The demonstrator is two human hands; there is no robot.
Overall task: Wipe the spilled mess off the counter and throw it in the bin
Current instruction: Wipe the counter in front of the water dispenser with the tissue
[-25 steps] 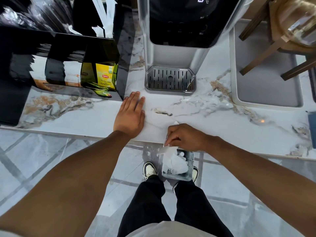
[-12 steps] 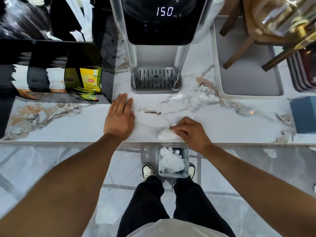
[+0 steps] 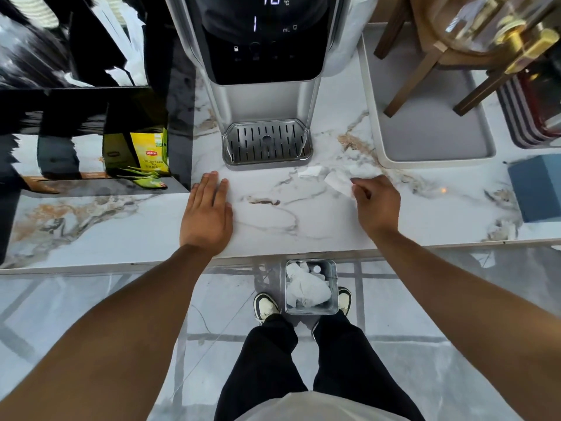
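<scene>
Right hand (image 3: 375, 203) pinched limp, light tissue (image 3: 338, 183) at its near edge; left hand (image 3: 208, 214) lay spread flat on surface (image 3: 121, 226).

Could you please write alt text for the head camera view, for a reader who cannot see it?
Seen from above, a right hand pinches a white tissue on a marble counter, while the left hand lies flat beside it. A water dispenser stands behind, and a small bin holding crumpled tissue sits on the floor between the person's shoes.

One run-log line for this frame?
left hand: flat on counter | right hand: pinching tissue | bin: holds tissues
</scene>
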